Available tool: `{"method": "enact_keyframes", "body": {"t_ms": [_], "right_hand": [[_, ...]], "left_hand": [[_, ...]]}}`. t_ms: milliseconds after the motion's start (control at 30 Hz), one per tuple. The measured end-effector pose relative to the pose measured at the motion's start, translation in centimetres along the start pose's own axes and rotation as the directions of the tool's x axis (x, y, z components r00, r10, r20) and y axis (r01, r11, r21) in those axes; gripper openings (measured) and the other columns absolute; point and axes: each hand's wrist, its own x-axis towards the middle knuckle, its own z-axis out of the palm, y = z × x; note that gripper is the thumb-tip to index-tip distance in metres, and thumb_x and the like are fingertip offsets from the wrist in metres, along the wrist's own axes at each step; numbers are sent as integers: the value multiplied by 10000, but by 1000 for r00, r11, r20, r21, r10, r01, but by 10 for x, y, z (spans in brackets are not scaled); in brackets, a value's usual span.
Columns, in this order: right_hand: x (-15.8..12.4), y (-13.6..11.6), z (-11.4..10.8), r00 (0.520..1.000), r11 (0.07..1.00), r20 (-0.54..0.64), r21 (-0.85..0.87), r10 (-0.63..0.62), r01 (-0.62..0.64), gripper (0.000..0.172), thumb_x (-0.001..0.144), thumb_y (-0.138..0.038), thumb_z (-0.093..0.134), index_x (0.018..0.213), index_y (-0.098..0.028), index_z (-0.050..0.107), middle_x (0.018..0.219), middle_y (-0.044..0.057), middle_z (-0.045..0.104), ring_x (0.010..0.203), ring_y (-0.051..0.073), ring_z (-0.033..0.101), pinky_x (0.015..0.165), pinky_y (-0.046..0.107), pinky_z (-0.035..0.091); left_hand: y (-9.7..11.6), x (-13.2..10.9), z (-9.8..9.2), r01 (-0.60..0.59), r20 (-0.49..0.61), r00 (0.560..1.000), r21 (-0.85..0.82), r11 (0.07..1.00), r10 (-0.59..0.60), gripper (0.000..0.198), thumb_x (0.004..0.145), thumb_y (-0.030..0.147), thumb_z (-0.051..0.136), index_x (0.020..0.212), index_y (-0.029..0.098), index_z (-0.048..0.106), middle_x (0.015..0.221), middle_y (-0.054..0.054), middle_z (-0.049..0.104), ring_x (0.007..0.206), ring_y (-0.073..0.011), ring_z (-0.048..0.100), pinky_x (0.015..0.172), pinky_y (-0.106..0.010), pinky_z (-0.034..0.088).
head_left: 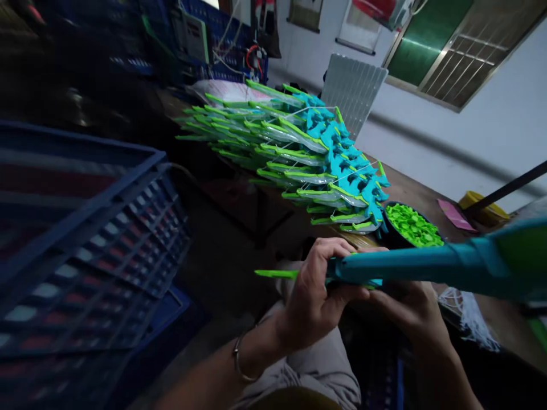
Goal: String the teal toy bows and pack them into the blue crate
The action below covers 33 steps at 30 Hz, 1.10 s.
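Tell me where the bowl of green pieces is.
The bowl of green pieces sits right of centre in the head view, on the brown table, beside the near end of the stacked teal-and-green toys, just beyond the right hand.

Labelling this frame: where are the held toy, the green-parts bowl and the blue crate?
toy [410, 266], head view, teal shaft
bowl [392, 240], head view, dark wall
crate [106, 245], head view, side wall
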Motion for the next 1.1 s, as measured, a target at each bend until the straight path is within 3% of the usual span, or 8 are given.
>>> {"method": "enact_keyframes", "body": {"t_ms": [100, 167, 333, 533, 633, 767, 867, 1100], "right_hand": [[-1, 14, -8, 991, 991, 85, -75, -101, 107, 368, 963, -474, 793, 1242, -234, 780, 1246, 102, 752, 1153, 271, 731, 993, 350, 628], [-3, 27, -6, 982, 987, 128, -60, -139, 148, 332, 1015, -463, 723, 1244, -228, 767, 1239, 99, 757, 1147, 258, 739, 1019, 361, 623], [-31, 79, 16, 988, 984, 128, -142, -91, 109, 332, 1057, -436, 648, 1249, -183, 747, 1285, 138, 741, 1198, 269, 731, 1075, 407, 609], [-56, 121, 33, 991, 993, 131, -111, -37, 52, 327, 1059, -428, 658, 1288, -207, 733, 1284, 130, 737, 1203, 262, 723, 1080, 405, 589], [-47, 128, 31, 986, 993, 158, -99, -45, 62, 324, 1048, -440, 686, 1270, -208, 730, 1270, 137, 740, 1194, 268, 718, 1073, 424, 581], [-31, 133, 27, 953, 990, 292, -84, -85, 114, 389, 1050, -496, 670, 1292, -194, 710, 1293, 168, 723, 1212, 294, 702, 1066, 469, 579], [-21, 133, 26, 886, 981, 439, -51, -148, 189, 397, 1084, -474, 609, 1356, -193, 677, 1345, 178, 698, 1266, 304, 667, 1097, 503, 560], [-17, 141, 25, 823, 954, 516, -37, -237, 298, 401, 1082, -442, 629, 1403, -204, 650, 1377, 163, 676, 1323, 298, 615, 1121, 496, 540]], "left_hand": [[-25, -8, 5, -276, 101, 959, 124, 953, 264, 319, 949, 206, 760, 1202, 215, 566, 1169, -108, 689, 1118, -227, 664, 992, -389, 585], [-44, -20, 6, -297, 171, 946, 113, 948, 276, 215, 971, 145, 686, 1152, 226, 603, 1189, -111, 709, 1144, -229, 666, 1028, -418, 583], [-80, -59, 3, 90, 286, 954, 7, 996, -88, 44, 947, 205, 698, 941, 249, 695, 1162, -97, 772, 1186, -245, 680, 1225, -522, 476], [-87, -131, -15, 354, 39, 927, 240, 904, -373, 222, 920, 287, 744, 1134, 232, 724, 1291, -147, 732, 1311, -309, 626, 1285, -600, 381], [-71, -152, -26, 683, -98, 730, 82, 726, -676, 366, 851, 356, 853, 1156, 200, 724, 1225, -156, 728, 1197, -311, 665, 1114, -507, 534], [-61, -140, -17, 873, 344, 269, -481, 78, -900, 561, 836, 609, 856, 1127, 153, 710, 1095, -151, 749, 981, -256, 731, 854, -370, 615], [-68, -117, 0, 733, 475, 195, -652, -194, -858, 555, 824, 616, 871, 1053, 133, 722, 1061, -154, 760, 947, -256, 738, 839, -382, 639], [-79, -100, 16, 642, 403, 121, -729, -238, -907, 298, 839, 334, 913, 959, 120, 744, 961, -97, 750, 858, -200, 708, 743, -340, 662]]}}
